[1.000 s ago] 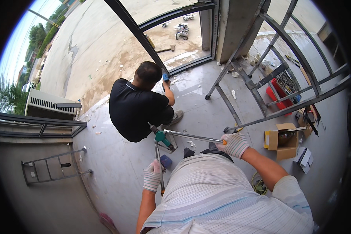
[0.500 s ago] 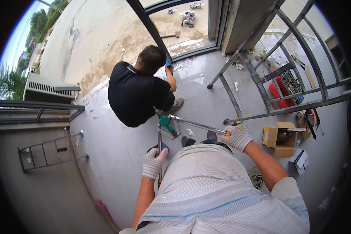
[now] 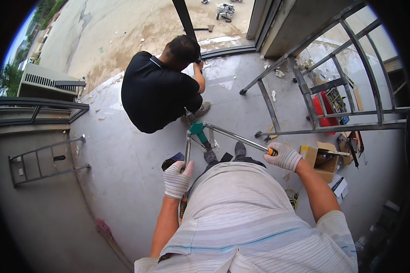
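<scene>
In front of my belly I hold a long-arm hand riveter with a green body (image 3: 197, 129), its two metal arms spread wide. My left hand (image 3: 176, 179), in a striped knit glove, is closed round the left arm, thumb along the metal. An orange and black grip (image 3: 183, 209) shows below that hand. My right hand (image 3: 284, 157), gloved alike, wraps the orange-banded grip at the end of the right arm. The riveter's nose points away from me, toward a crouching co-worker in a black shirt (image 3: 157, 98). The co-worker's hand (image 3: 198, 68) is by the foot of a dark metal frame.
A metal ladder-like frame (image 3: 314, 98) stands at the right, beside a red toolbox (image 3: 325, 109) and an open cardboard box (image 3: 325, 161). Another ladder (image 3: 50, 161) leans on the left wall. A grooved white unit (image 3: 48, 82) sits at far left. Debris dots the grey floor.
The riveter has moved away from me, and its nose now shows above the green body. My right hand has shifted slightly outward. The whole view has shifted slightly.
</scene>
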### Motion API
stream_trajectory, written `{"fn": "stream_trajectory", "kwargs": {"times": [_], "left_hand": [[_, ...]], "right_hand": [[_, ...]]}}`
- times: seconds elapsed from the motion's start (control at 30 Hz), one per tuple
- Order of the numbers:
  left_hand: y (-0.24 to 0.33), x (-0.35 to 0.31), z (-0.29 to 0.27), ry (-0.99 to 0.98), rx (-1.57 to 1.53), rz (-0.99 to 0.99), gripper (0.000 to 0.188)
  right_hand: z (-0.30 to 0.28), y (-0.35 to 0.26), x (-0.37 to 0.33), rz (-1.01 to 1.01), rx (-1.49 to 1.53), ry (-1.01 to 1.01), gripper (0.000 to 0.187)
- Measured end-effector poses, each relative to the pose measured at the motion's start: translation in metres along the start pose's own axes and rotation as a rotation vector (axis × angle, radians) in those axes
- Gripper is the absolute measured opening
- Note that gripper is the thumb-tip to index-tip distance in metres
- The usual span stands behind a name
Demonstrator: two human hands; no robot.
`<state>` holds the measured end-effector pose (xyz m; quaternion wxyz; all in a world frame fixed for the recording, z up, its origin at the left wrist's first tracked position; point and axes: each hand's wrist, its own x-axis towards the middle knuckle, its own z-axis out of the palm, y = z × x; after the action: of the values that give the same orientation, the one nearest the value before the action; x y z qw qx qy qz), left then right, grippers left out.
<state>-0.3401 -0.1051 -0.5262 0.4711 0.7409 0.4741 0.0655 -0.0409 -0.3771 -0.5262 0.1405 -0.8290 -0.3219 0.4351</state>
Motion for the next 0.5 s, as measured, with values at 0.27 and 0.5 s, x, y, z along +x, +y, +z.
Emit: {"fn": "stream_trajectory", "kwargs": {"times": [0.27,0.5], "left_hand": [[-0.013,0.002,-0.010,-0.012,0.034,0.115,0.030],[-0.024,0.018,-0.018,-0.091,0.051,0.162,0.033]], "right_hand": [[0.002,0.005,-0.020,0.179,0.157,-0.238,0.041],[0.016,-0.009,-0.038,0.271,0.268,-0.243,0.039]]}}
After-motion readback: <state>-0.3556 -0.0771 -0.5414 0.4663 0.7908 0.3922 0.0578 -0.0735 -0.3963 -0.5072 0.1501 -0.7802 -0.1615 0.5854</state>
